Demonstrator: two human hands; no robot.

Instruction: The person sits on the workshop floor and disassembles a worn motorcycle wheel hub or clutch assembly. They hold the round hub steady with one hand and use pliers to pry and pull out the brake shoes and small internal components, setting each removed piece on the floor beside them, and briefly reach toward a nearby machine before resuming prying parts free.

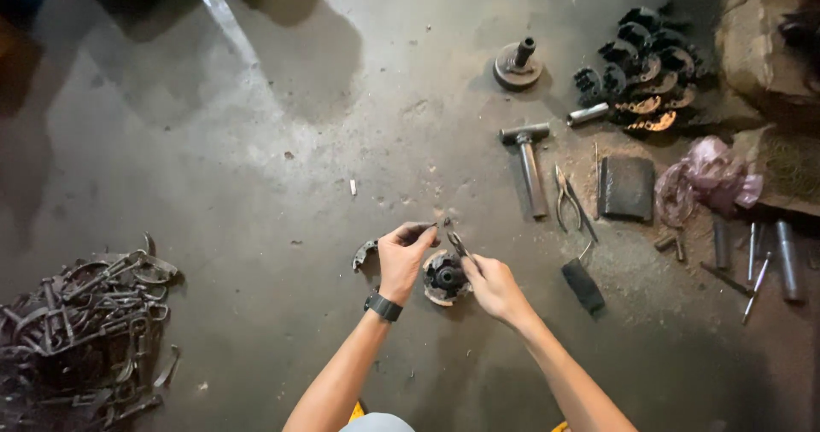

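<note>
On the concrete floor (256,184), a heap of dark scrap metal parts (77,329) lies far left, a hammer (530,163) and pliers (568,197) right. Between the hands sits a round metal hub (444,277). The left hand (403,257) pinches a thin metal piece (427,226) above it; the right hand (493,285) grips a small tool (459,244) touching the hub.

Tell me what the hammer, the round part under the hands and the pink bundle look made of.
Hammer: all metal by the look, head and handle the same dull grey with a faint sheen.
Round part: dark, grimy metal, probably steel or cast iron, with a paler worn rim.
Pink bundle: thin plastic film, likely a bag, crumpled and glossy, catching light on its folds.
</note>
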